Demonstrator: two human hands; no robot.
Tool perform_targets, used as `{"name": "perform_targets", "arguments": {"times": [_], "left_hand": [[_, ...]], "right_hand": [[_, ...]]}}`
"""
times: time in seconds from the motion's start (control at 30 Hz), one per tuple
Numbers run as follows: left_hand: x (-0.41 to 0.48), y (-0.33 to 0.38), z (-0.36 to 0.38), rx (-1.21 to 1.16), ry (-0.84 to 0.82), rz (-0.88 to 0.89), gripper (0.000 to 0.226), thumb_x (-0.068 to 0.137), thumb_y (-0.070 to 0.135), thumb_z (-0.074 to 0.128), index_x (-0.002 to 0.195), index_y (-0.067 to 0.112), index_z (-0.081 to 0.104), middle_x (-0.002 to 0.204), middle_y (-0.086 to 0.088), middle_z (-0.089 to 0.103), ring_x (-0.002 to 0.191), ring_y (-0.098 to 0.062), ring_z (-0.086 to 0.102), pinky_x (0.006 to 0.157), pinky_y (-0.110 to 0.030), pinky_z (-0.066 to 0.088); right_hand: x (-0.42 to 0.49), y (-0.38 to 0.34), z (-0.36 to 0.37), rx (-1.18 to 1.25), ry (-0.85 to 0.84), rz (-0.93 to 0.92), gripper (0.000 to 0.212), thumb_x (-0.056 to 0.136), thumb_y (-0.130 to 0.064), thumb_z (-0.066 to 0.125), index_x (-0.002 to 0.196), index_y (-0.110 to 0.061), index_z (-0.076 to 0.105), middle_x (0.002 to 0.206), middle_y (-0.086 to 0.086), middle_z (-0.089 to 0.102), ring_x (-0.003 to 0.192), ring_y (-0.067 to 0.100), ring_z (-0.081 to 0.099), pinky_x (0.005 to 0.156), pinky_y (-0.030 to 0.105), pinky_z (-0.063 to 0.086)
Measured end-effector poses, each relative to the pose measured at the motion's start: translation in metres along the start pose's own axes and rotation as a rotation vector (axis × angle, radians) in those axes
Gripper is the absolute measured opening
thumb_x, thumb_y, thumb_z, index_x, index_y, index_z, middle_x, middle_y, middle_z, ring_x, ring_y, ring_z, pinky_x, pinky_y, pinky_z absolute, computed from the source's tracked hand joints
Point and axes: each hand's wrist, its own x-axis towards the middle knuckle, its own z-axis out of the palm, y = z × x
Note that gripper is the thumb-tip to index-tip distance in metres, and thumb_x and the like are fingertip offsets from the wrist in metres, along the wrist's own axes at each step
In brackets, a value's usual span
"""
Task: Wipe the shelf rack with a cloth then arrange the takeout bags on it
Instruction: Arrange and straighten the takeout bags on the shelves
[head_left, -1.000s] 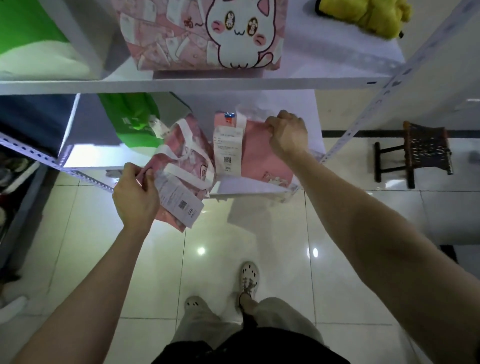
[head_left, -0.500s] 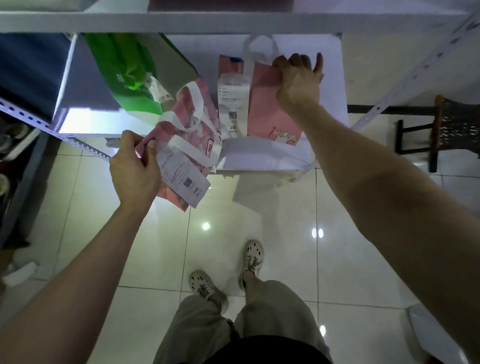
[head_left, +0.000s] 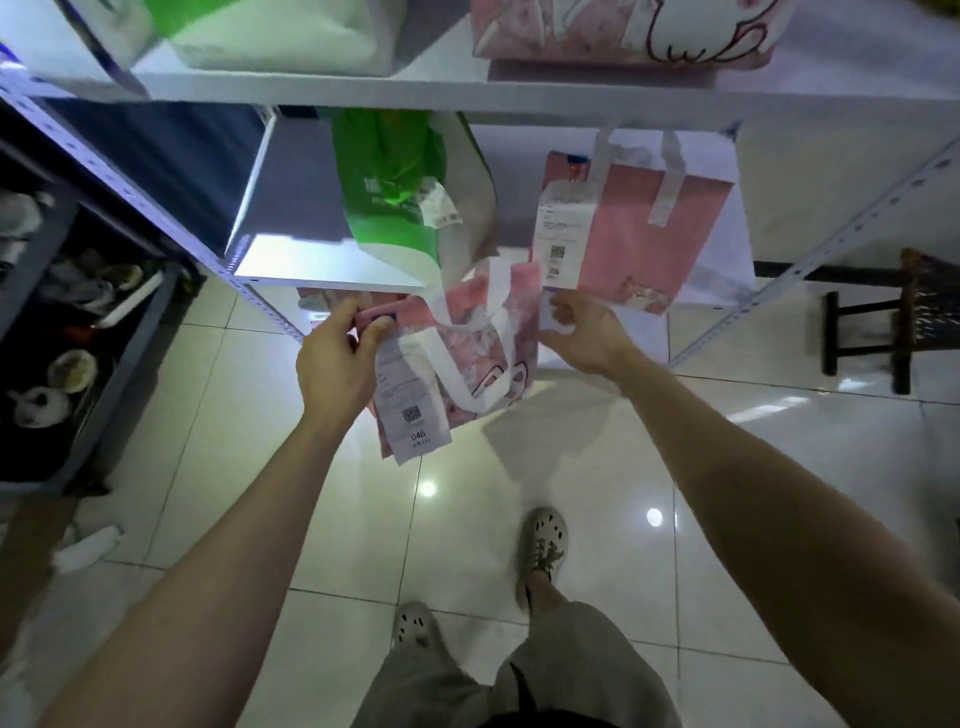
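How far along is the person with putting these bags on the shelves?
A green bag and one pink bag already stand on the middle shelf. The left hand grips another pink bag at its front edge, right hand beside it. That bag remains to be set down.

glossy pale tiled floor (head_left: 249, 467) with bright light spots (head_left: 427, 488), dark wooden stool (head_left: 878, 322) at right

Green bag (head_left: 387, 208), plain pink bag (head_left: 639, 244) upright on shelf rack (head_left: 311, 266), patterned pink bag (head_left: 511, 338) tilted at its edge
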Motion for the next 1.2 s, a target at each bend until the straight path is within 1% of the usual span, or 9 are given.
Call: {"name": "perform_targets", "arguments": {"times": [0.1,0.27,0.47,0.57,0.63,0.73,0.93,1.07,1.2], "left_hand": [[0.001,-0.025,-0.032,-0.081,-0.063,-0.033,0.019,0.093,0.051,0.064,0.098,0.033,0.069,0.085,0.006,0.072,0.079,-0.027,0.065,0.073,-0.049,0.055],[0.019,-0.084,-0.084,-0.277,-0.074,-0.098,0.019,0.090,0.046,0.070,0.097,0.030,0.078,0.098,0.009,0.078,0.082,-0.021,0.069,0.076,-0.051,0.064],[0.028,-0.160,-0.109,-0.265,-0.122,-0.210,0.047,0.101,0.031,0.064,0.146,0.015,0.060,0.130,0.000,0.067,0.100,-0.025,0.073,0.091,-0.050,0.064],[0.025,-0.191,-0.106,-0.207,-0.234,-0.252,0.029,0.104,0.023,0.059,0.130,0.018,0.072,0.118,0.003,0.074,0.091,-0.019,0.071,0.089,-0.045,0.062],[0.022,-0.199,-0.103,-0.187,-0.280,-0.235,0.023,0.102,0.018,0.057,0.111,0.022,0.078,0.106,0.004,0.077,0.084,-0.015,0.068,0.076,-0.033,0.056],[0.025,-0.205,-0.103,-0.178,-0.249,-0.256,0.021,0.100,0.019,0.058,0.097,0.027,0.078,0.093,0.010,0.077,0.085,-0.018,0.069,0.075,-0.032,0.055],[0.057,-0.219,-0.118,-0.202,-0.179,-0.292,0.024,0.094,0.033,0.056,0.090,0.025,0.079,0.089,0.008,0.079,0.088,-0.025,0.075,0.083,-0.049,0.064],[0.083,-0.233,-0.128,-0.237,-0.156,-0.273,0.030,0.090,0.046,0.054,0.096,0.030,0.079,0.093,0.010,0.081,0.094,-0.024,0.076,0.088,-0.051,0.064],[0.097,-0.245,-0.132,-0.271,-0.130,-0.287,0.029,0.095,0.040,0.054,0.094,0.023,0.077,0.090,0.005,0.080,0.079,-0.023,0.074,0.079,-0.048,0.065]], "right_hand": [[-0.027,-0.018,0.056,0.082,-0.224,0.044,0.039,0.086,-0.047,0.071,0.116,-0.022,0.070,0.114,-0.001,0.074,0.108,0.026,0.070,0.094,0.043,0.057],[-0.055,-0.075,0.130,0.215,-0.007,0.076,0.030,0.102,-0.043,0.056,0.120,-0.024,0.071,0.113,0.002,0.074,0.102,0.027,0.068,0.092,0.043,0.057],[-0.061,-0.127,0.170,0.278,0.130,0.075,0.029,0.110,-0.034,0.052,0.126,-0.016,0.067,0.102,0.000,0.065,0.098,0.026,0.061,0.081,0.030,0.042],[-0.045,-0.138,0.176,0.395,0.152,0.108,0.026,0.107,-0.037,0.056,0.123,-0.021,0.069,0.107,0.003,0.073,0.102,0.028,0.070,0.088,0.041,0.058],[-0.034,-0.142,0.178,0.408,0.151,0.106,0.024,0.107,-0.037,0.057,0.123,-0.026,0.070,0.110,-0.001,0.076,0.102,0.023,0.072,0.094,0.044,0.059],[-0.018,-0.149,0.181,0.391,0.157,0.101,0.023,0.106,-0.039,0.055,0.123,-0.031,0.069,0.112,-0.005,0.077,0.104,0.021,0.072,0.098,0.046,0.058],[0.012,-0.176,0.191,0.336,0.114,0.134,0.037,0.099,-0.047,0.045,0.130,-0.035,0.060,0.126,-0.005,0.072,0.115,0.026,0.066,0.105,0.053,0.052],[0.034,-0.198,0.198,0.357,0.106,0.103,0.039,0.099,-0.042,0.043,0.136,-0.039,0.056,0.133,-0.004,0.069,0.121,0.027,0.064,0.108,0.051,0.051],[0.029,-0.234,0.202,0.325,0.016,0.076,0.051,0.094,-0.030,0.054,0.139,-0.052,0.048,0.129,-0.012,0.070,0.113,0.020,0.068,0.101,0.046,0.056]]}}
